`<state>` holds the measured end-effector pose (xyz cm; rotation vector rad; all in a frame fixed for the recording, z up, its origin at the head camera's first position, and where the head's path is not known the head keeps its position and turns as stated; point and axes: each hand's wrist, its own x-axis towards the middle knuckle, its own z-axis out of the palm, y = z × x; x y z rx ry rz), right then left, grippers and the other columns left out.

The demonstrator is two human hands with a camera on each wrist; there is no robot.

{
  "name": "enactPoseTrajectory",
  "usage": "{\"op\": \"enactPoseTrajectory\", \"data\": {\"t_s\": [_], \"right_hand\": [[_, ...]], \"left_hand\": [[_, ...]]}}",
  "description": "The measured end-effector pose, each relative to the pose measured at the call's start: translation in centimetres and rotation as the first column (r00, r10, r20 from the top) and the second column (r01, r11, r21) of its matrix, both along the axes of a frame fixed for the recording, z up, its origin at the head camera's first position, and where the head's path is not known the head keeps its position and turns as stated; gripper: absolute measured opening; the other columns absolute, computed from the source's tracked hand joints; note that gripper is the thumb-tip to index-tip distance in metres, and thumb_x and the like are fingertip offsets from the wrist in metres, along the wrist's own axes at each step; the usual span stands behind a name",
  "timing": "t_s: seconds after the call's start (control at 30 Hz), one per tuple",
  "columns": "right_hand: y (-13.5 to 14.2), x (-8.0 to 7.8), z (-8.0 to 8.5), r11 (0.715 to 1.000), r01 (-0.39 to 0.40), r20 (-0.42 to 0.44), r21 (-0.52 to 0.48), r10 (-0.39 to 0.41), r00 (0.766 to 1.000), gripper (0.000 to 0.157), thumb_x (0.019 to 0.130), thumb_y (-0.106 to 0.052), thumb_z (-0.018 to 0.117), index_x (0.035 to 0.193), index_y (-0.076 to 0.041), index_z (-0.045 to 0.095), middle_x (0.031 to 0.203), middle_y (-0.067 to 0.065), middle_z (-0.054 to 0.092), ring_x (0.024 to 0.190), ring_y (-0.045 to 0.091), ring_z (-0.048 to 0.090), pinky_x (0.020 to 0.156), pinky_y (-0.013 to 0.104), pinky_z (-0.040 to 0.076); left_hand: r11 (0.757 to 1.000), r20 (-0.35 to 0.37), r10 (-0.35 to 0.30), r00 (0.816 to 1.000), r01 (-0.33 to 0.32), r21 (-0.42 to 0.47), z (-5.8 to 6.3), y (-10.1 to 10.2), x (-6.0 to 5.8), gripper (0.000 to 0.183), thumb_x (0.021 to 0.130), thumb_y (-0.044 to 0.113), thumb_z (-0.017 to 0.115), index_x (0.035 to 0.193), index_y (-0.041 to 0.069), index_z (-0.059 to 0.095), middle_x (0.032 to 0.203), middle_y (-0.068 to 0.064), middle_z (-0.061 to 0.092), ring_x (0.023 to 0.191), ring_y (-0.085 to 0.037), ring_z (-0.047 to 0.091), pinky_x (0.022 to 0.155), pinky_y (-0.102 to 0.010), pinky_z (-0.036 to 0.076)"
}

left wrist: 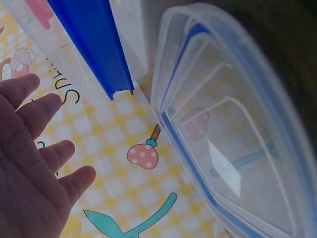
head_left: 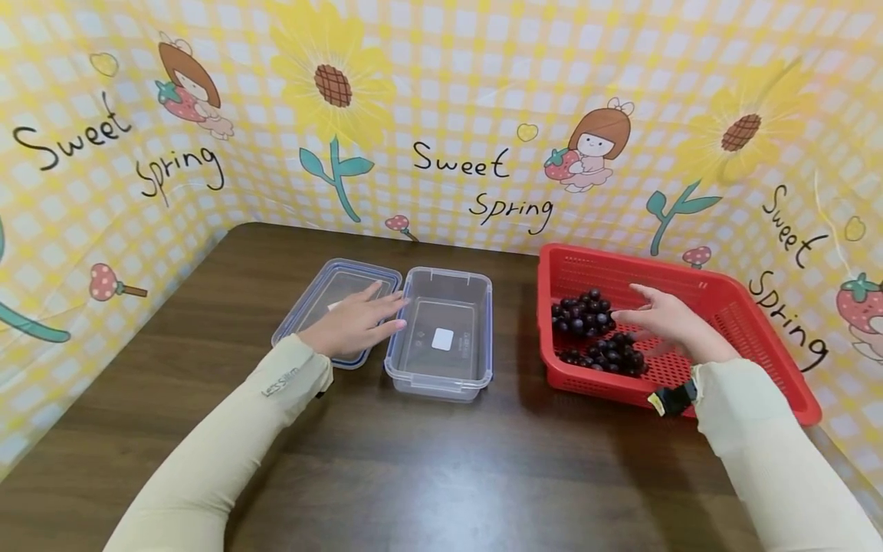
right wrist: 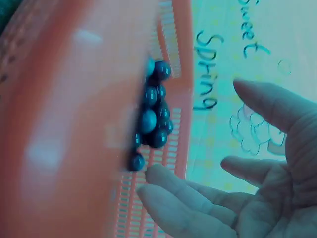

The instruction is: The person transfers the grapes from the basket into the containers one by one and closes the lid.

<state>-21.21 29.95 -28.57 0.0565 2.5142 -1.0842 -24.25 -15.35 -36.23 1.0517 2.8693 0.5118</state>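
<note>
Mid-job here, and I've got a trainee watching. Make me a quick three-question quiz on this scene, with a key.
1. True or false: the lid lies off the clear container.
2. Fill in the blank: the basket with the dark grapes in it is coloured ____.
3. Which of the person's hands is nearer the grapes?

Key:
1. True; it lies on the table beside the container.
2. Red.
3. The right hand.
</note>
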Motion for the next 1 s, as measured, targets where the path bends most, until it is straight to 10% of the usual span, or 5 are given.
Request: {"op": "enactPoseTrajectory", "data": {"t_s": [1.0], "right_hand": [[-2.3, -5.0, 0.0, 0.970, -0.170, 0.223, 0.171, 0.130, 0.966, 0.088, 0.094, -0.028, 0.061, 0.152, -0.001, 0.001, 0.147, 0.033, 0.018, 0.107, 0.044, 0.052, 0.072, 0.043, 0.057]], "left_hand": [[0.996, 0.068, -0.008, 0.998, 0.014, -0.086, -0.3, 1.2, -0.5, 0.066, 0.095, 0.047, 0.053, 0.144, 0.004, 0.041, 0.151, -0.013, 0.034, 0.140, -0.047, 0.012, 0.107, -0.065, 0.019]]}}
